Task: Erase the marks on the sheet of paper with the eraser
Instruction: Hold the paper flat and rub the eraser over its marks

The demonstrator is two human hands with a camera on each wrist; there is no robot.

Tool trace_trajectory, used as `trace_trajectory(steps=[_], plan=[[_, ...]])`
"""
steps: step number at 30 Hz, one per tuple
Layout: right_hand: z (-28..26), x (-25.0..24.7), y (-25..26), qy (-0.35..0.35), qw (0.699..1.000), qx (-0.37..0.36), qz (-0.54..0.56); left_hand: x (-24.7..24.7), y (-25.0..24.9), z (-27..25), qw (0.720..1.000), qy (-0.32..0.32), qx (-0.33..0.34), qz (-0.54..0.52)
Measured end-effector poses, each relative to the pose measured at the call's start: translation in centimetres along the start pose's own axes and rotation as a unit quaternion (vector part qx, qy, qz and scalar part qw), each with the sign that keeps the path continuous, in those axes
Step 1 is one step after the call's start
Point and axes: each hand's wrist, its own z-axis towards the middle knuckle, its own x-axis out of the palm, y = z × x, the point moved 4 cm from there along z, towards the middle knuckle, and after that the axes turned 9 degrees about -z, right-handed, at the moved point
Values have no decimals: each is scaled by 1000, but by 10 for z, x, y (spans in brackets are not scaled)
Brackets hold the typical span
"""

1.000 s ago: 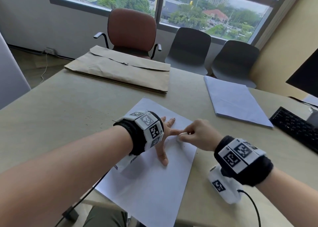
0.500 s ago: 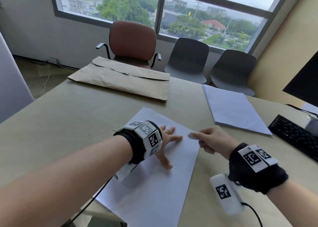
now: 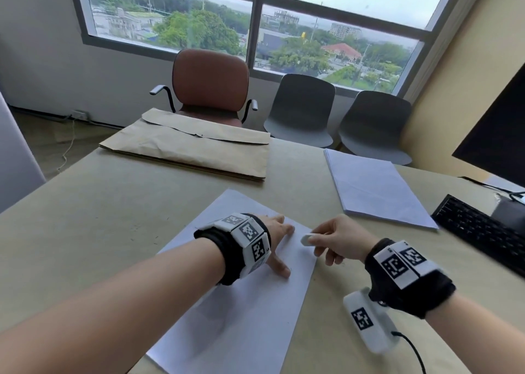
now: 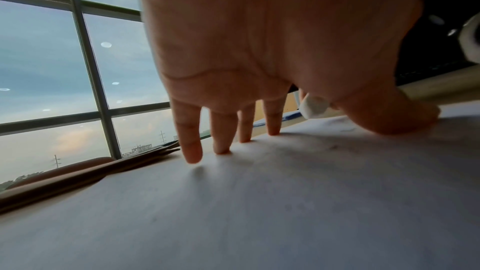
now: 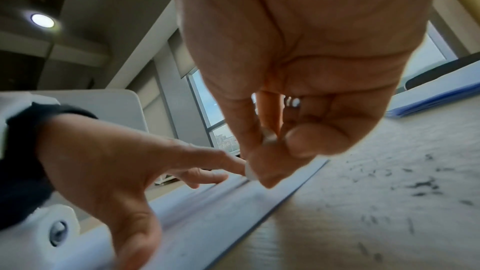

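Low in the middle of the head view, the sheet of paper (image 3: 244, 311) lies flat on the table (image 3: 85, 217). The left hand (image 3: 277, 243) presses it down with fingers (image 4: 192, 151) spread and straight. Just right of it, the right hand (image 3: 338, 241) pinches the white eraser (image 3: 307, 238) between thumb and fingertips, above the sheet's right edge.

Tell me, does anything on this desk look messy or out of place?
Only small things: dark eraser crumbs lie scattered on the table right of the sheet of paper, and the sheet lies at a slant. Nothing looks spilled or damaged.
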Motion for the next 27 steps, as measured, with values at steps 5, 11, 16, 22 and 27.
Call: trace_trajectory(steps=[5,11,16,22,27], plan=[[12,2,5,-52,994,-34,-90,1,-4,0,1000,15,-6,23],[-8,31,21,-37,961,-166,-219,4,-5,0,999,28,-13,33],[10,11,20,-71,961,-132,-230,4,-5,0,999,32,-16,38],[-7,28,27,-16,959,-181,-216,6,-4,2,999,31,-17,38],[4,11,20,-38,966,-147,-208,8,1,6,999,32,-24,31]])
